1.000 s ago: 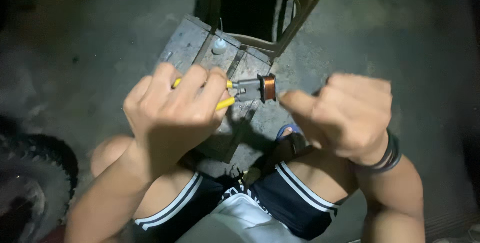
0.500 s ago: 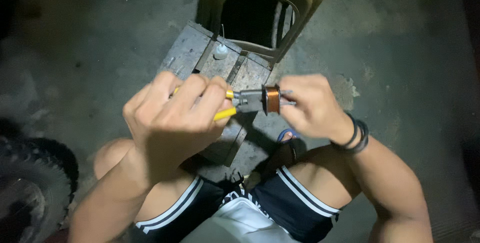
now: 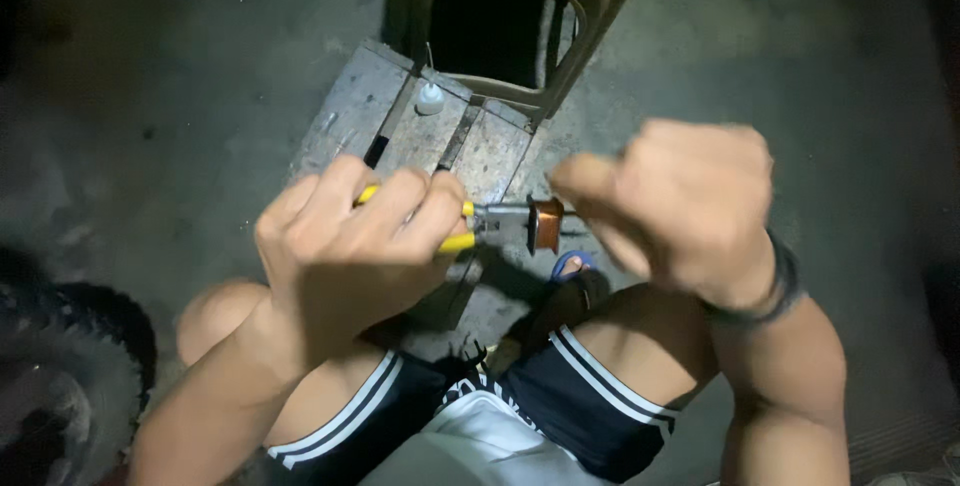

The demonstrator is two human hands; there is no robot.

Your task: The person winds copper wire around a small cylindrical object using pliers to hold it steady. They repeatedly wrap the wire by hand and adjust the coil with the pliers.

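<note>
Left hand (image 3: 345, 246) at centre of frame, fingers wrapped tight round yellow-handled pliers (image 3: 455, 228); plier tips clamp shaft carrying copper coil (image 3: 546, 224), just right of centre. Right hand (image 3: 680, 208) at right, loosely curled fist beside coil; whether thumb touches shaft or holds fine wire, cannot tell. Wooden block (image 3: 440, 136) and small white bottle (image 3: 429, 99) lie behind. Judgement: keep pliers squeezed level, coil steady, turns tight.

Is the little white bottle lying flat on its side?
No, the white bottle stands upright on the wooden block, its thin tip pointing up.
</note>
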